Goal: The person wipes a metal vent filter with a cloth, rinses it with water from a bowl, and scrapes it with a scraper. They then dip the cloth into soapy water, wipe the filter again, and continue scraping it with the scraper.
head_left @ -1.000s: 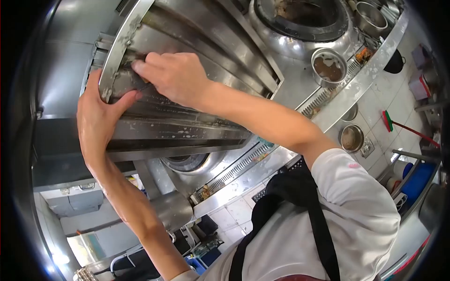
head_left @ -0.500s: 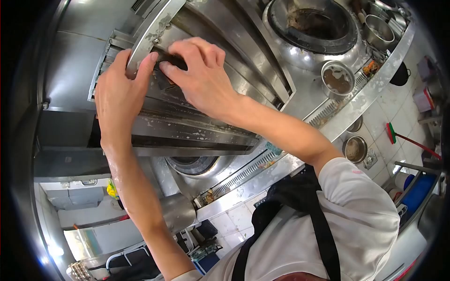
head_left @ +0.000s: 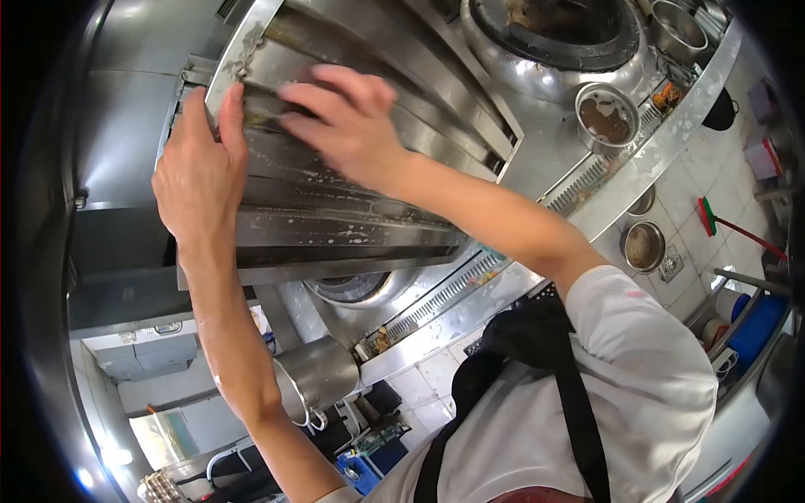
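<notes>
I read blur on my right hand (head_left: 352, 134), fingers apart at eleven o'clock over the metal panel (head_left: 281, 159); contact, I cannot tell. My left hand (head_left: 197, 180), at ten, clamps its edge, apparently steadying it.

The apron (head_left: 579, 419) is black, the shirt (head_left: 637, 360) light grey with a small pink mark. The broom head (head_left: 707, 216) is green and red, its handle (head_left: 752, 239) red; the floor tiles (head_left: 688, 180) are whitish.
</notes>
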### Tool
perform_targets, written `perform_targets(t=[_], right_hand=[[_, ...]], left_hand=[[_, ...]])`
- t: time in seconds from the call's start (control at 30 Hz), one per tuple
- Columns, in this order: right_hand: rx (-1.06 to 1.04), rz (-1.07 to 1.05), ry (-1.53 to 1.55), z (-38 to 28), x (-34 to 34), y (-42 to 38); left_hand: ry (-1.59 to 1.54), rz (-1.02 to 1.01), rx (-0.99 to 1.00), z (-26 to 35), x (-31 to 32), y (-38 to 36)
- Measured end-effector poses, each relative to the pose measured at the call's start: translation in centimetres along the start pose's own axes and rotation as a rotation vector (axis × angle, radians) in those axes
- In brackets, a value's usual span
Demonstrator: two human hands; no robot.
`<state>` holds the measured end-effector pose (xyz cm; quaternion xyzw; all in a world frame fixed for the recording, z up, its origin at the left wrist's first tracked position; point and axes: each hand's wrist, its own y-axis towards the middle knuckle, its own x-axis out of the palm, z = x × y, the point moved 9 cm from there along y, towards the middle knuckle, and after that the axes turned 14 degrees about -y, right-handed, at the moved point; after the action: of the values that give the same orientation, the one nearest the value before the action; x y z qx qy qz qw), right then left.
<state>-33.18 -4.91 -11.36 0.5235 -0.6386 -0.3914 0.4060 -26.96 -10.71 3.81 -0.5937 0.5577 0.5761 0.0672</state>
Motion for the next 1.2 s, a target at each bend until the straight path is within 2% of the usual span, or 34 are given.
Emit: perform_targets(t=[0.07, 0.13, 0.2, 0.27, 0.3, 0.4, 0.43, 0.5, 0.53, 0.57, 0.6, 0.67, 0.77, 0.93, 1.0, 1.03, 1.07, 1.1, 1.13, 1.17, 1.2], right_hand=[[0.033, 0.004, 0.006, 0.7, 0.2, -0.8], [0.035, -0.088, 0.035, 0.3, 1.1, 1.7], [0.032, -0.032, 0.062, 0.4, 1.4, 3.5], [0.184, 0.0, 0.174, 0.9, 0.0, 3.0], [0.246, -0.054, 0.221, 1.4, -0.4, 2.4], [0.204, -0.006, 0.2, 1.4, -0.7, 4.0], [0.196, -0.073, 0.243, 1.1, -0.9, 5.0], [0.221, -0.059, 0.202, 1.4, -1.1, 4.7], [0.252, -0.056, 0.184, 1.2, -1.2, 4.1], [0.277, -0.155, 0.181, 1.8, -1.5, 2.6], [0.283, -0.197, 0.185, 2.6, -2.1, 1.6], [0.283, -0.164, 0.175, 2.6, -1.9, 1.4], [0.206, -0.054, 0.246, 0.6, -0.9, 6.3], [0.294, -0.208, 0.188, 2.2, -2.7, 1.5], [0.278, -0.106, 0.197, 1.5, -1.6, 3.8], [0.275, 0.002, 0.214, 0.6, -0.8, 5.5], [0.228, 0.05, 0.095, -0.3, -0.2, 5.8], [0.258, 0.03, 0.166, 0.4, -0.7, 4.7], [0.287, 0.016, 0.239, 1.3, -1.4, 3.6], [0.287, 0.015, 0.248, 1.3, -1.9, 2.9], [0.319, -0.053, 0.232, 1.6, -2.0, 2.4]], left_hand=[[-0.009, 0.006, -0.023, 0.6, -0.4, -0.1], [0.013, 0.002, -0.015, 0.7, -0.3, -0.5], [0.024, 0.031, -0.008, 1.6, -0.4, 0.0], [-0.031, 0.025, -0.028, 2.0, -1.2, -0.7], [-0.024, 0.021, -0.031, 1.9, -1.3, -0.8], [-0.072, 0.023, -0.019, 2.5, -1.7, -1.1], [-0.092, 0.029, -0.027, 2.5, -1.7, -1.0], [-0.116, 0.04, -0.039, 2.8, -1.7, -0.6], [-0.235, -0.003, -0.087, 2.5, -1.7, -0.7], [-0.345, -0.047, -0.13, 1.9, -1.8, -0.8], [-0.335, -0.051, -0.133, 1.6, -2.0, -1.0], [-0.466, -0.098, -0.193, 0.6, -1.1, -0.6], [-0.528, -0.075, -0.173, -0.2, -0.4, -0.2], [-0.451, -0.057, -0.186, 0.3, -1.2, -0.9], [-0.392, -0.062, -0.191, 0.5, -1.3, -0.5], [-0.447, -0.105, -0.264, -0.2, -0.7, -0.4], [-0.494, -0.148, -0.343, -0.9, -0.1, -0.7], [-0.495, -0.149, -0.347, -1.0, 0.0, -0.8], [-0.511, -0.107, -0.266, -0.5, -0.3, -0.5], [-0.523, -0.067, -0.188, -0.1, -0.8, -0.5], [-0.52, -0.062, -0.201, -0.1, -0.9, -0.7]])
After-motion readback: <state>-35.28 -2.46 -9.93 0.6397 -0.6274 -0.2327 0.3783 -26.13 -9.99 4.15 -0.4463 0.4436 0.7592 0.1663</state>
